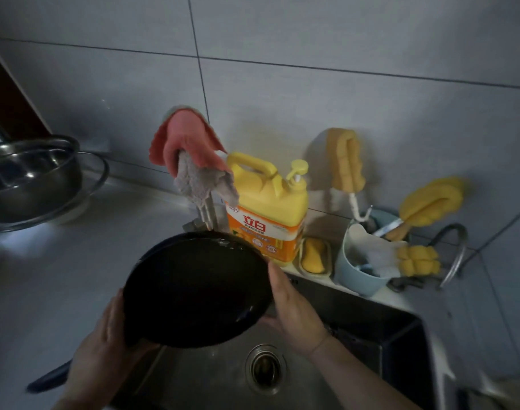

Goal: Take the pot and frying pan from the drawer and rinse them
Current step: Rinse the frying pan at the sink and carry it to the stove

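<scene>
Left grip and right grip clasp opposite rims of the round black frying pan, fingers curled round its edge, tilted over the steel sink below the cloth-draped faucet, shiny steel pot on the grey counter far left.

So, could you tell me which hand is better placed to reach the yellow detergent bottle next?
Right hand: it holds the black frying pan's rim on the side just below the yellow detergent bottle. The left hand grips the far side.
</scene>
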A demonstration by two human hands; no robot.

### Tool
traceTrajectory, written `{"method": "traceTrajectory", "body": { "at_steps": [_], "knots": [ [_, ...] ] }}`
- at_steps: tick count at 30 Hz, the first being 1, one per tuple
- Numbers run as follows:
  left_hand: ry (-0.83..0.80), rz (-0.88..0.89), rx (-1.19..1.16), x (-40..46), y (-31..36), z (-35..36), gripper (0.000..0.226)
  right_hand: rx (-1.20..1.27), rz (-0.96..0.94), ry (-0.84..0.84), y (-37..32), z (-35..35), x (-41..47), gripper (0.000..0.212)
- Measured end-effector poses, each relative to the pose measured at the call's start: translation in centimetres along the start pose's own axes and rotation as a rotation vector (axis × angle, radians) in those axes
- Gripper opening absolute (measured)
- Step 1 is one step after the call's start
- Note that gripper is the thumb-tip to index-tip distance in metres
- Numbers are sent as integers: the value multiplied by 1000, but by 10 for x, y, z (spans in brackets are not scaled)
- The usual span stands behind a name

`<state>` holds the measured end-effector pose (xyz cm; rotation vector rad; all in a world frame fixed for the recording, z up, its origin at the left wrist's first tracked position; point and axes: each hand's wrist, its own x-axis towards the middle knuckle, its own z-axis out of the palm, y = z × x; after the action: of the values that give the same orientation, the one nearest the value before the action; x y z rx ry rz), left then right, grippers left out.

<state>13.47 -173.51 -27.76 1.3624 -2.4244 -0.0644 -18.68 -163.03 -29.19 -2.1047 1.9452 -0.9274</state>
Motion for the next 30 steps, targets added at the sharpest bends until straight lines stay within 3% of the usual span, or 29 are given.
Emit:
{"method": "traceTrajectory", "body": {
  "at_steps": [3, 7, 12, 17, 26, 30],
  "knots": [
    [-23, 15, -28, 11, 22, 6, 100, 9, 27, 39, 17, -10, -17, 130],
    [68, 180, -72, 25, 53, 17, 90, -22, 118, 125, 32, -30, -41, 140],
    [44, 274, -127, 31, 68, 27, 87, -74, 191, 129, 43, -43, -60, 147],
    [20, 227, -119, 26, 53, 21, 85, -102, 148, 134, 36, -32, -49, 149],
    [8, 26, -10, 2, -13, -5, 101, -39, -8, 46, -9, 10, -2, 110],
    [20, 43, 9, -4, -27, -14, 101, -27, -35, 27, -18, 21, 7, 123]
  ]
}}
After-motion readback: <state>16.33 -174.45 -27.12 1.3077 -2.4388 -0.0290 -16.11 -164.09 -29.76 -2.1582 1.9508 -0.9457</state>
